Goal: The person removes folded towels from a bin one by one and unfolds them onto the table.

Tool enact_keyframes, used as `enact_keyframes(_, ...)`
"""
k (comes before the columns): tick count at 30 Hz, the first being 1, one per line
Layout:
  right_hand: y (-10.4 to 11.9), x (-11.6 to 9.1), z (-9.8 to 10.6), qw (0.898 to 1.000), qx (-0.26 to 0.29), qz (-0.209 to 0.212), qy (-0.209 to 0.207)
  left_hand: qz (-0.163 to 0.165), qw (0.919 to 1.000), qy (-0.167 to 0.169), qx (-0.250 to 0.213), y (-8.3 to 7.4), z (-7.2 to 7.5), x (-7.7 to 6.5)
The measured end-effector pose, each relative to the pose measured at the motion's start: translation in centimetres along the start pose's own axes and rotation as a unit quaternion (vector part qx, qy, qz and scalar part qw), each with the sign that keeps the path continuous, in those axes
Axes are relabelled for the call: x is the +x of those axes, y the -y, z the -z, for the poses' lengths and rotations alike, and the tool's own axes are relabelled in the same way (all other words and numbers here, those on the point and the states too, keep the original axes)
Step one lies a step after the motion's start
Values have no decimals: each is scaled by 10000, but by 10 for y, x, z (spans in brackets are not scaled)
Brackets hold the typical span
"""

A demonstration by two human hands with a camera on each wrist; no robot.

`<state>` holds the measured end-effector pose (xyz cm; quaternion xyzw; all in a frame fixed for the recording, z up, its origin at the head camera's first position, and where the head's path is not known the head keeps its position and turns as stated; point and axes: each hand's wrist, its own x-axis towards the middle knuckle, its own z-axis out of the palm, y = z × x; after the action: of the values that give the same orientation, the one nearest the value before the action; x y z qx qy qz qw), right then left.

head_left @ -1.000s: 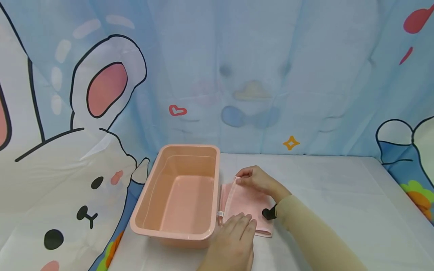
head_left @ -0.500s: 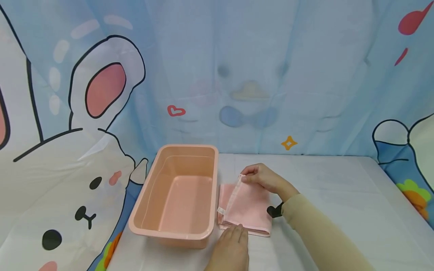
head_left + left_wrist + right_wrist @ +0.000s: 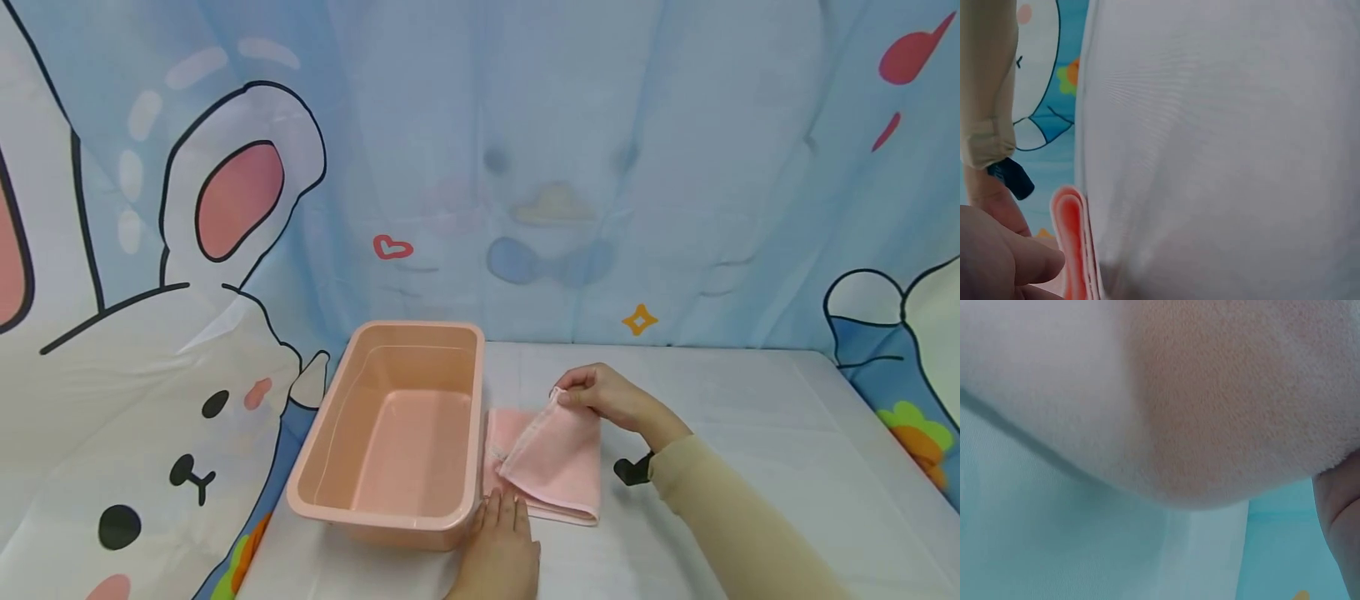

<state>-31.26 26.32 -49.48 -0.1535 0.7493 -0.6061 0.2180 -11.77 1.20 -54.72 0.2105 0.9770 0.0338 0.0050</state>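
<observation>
A pink towel [image 3: 558,458] lies folded on the white-covered table, just right of a peach plastic basin [image 3: 480,433]. My right hand [image 3: 618,404] pinches the towel's far corner and holds that flap raised, peeled back from the layer below. Straight fingers of my left hand [image 3: 498,542] rest at the towel's near left edge, close to the basin. The folded layers of the towel [image 3: 1075,244] show edge-on beside the left hand [image 3: 1004,256] in the left wrist view. Raised towel cloth [image 3: 1241,394] fills much of the right wrist view, hiding the pinching fingertips.
A blue curtain [image 3: 675,167] with cartoon prints hangs behind the table and along its sides. The white tabletop [image 3: 780,433] stretches to the right of the towel. A small black device [image 3: 632,471] sits at the right wrist.
My right hand has moved right, drawing the towel's flap with it and uncovering more of the lower layer on the left. My left hand has slid back toward the near edge.
</observation>
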Motion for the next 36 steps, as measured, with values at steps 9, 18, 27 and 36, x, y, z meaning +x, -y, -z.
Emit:
enact_keyframes(9,-5,-17,16,9997,-201,-149,-53,147,9983,546,-156,3,-10,7)
enact_keyframes(18,-7,-34,33,9996,-221,-164,106,176,9945,976,331,0,-8,14)
enact_keyframes(27,-15,-54,55,9990,-69,-189,387,204,9921,1092,584,-1,-7,15)
enact_keyframes(36,-30,-73,79,9985,6,-184,508,173,9918,1071,677,-2,-5,16)
